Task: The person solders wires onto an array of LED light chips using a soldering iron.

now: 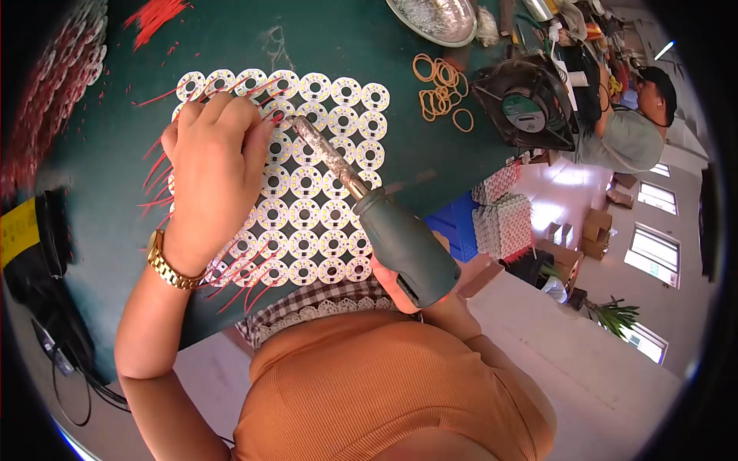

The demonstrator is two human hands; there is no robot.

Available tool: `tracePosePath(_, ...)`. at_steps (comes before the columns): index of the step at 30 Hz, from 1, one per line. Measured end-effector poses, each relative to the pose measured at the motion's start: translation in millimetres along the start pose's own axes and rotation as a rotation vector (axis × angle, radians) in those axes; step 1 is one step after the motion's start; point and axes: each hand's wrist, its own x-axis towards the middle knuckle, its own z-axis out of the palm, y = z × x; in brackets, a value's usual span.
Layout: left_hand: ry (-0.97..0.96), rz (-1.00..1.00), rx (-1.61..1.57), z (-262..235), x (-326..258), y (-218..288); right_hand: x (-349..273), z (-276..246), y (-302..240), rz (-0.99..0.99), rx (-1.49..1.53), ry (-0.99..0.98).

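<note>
My left hand (pixel 215 165) reaches over a grid of round white LED boards (pixel 305 183), each with a central hole and small yellow chips. Its fingers are pinched together on a thin red wire (pixel 277 117) over a board in the second row. My right hand (pixel 394 288), mostly hidden behind the handle, grips a soldering iron (pixel 407 244) with a dark green body. The iron's whitish, crusted tip points up and left, close to the pinched wire; contact cannot be made out. Red wires stick out from boards along the left side and the near-left corner.
Loose red wires (pixel 156 17) lie at the far left. Rubber bands (pixel 438 96), a black fan (pixel 526 107) and a metal bowl (pixel 438 21) stand at the far right. Stacked boards (pixel 503 223) sit beyond the table's right edge. A co-worker (pixel 634 134) sits further off.
</note>
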Motion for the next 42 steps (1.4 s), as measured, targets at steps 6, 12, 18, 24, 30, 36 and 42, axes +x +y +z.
tracePosePath(6,-0.014,-0.013,-0.009,-1,1,2,-19,18,7,0.378,0.461,0.118)
tracePosePath(12,0.013,0.005,0.011,0,-2,0,-1,9,14,-0.247,-0.052,0.173)
tracePosePath(18,0.015,0.019,0.015,-4,-2,2,-32,30,28,0.009,0.578,0.187)
tracePosePath(24,0.112,0.021,0.021,-50,14,-11,-26,23,24,0.045,0.627,0.162)
tracePosePath(30,-0.033,-0.169,-0.29,-72,0,2,-1,3,21,-0.239,0.2,0.027)
tracePosePath(36,-0.052,-0.343,-0.536,-43,-9,12,-20,21,27,-0.045,0.424,0.076)
tracePosePath(42,0.05,-0.286,-0.273,-24,-23,8,-16,16,32,-0.14,0.294,0.009)
